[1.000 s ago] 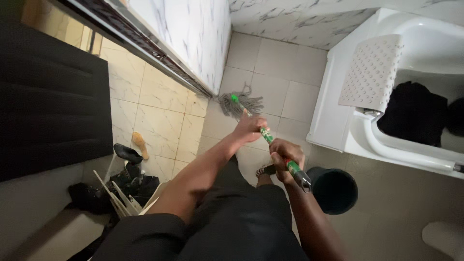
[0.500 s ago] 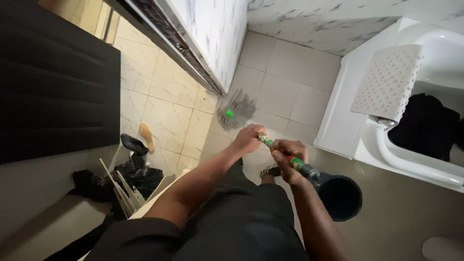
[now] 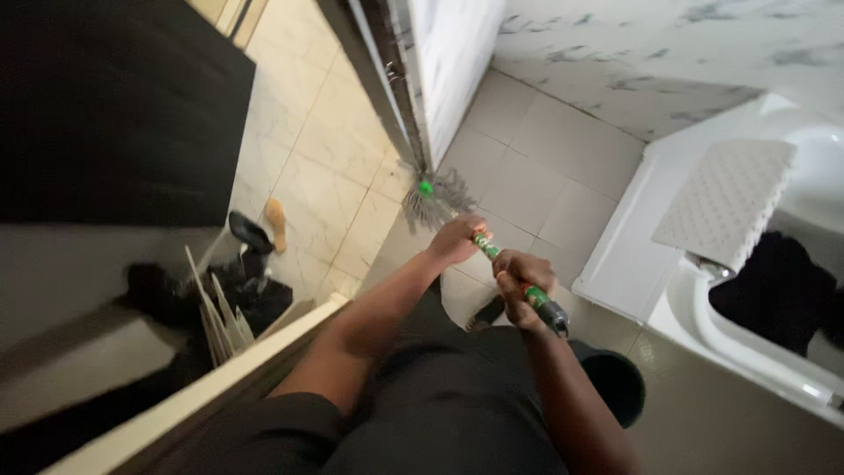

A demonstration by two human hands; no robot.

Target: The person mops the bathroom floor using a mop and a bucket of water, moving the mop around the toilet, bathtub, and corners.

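Both my hands grip a mop with a green patterned handle [image 3: 494, 257]. My left hand [image 3: 457, 239] is closed around the handle lower down, nearer the head. My right hand [image 3: 521, 280] is closed around it higher up, close to the dark metal end. The grey string mop head [image 3: 437, 198] lies on the beige tiled floor [image 3: 563, 167], right at the foot of the door frame [image 3: 400, 97] and the marble-patterned wall.
A dark bucket [image 3: 615, 380] stands on the floor by my right leg. A white bathtub [image 3: 703, 325] with a white bath mat [image 3: 725, 204] and dark clothes inside is at the right. Shoes [image 3: 251, 233] and clutter lie at the left beyond a dark door [image 3: 114, 105].
The mop head has slid left along the floor to the door frame. My view has swung so the tub sits lower right and the bucket nearer my leg. Both hands kept their grip.
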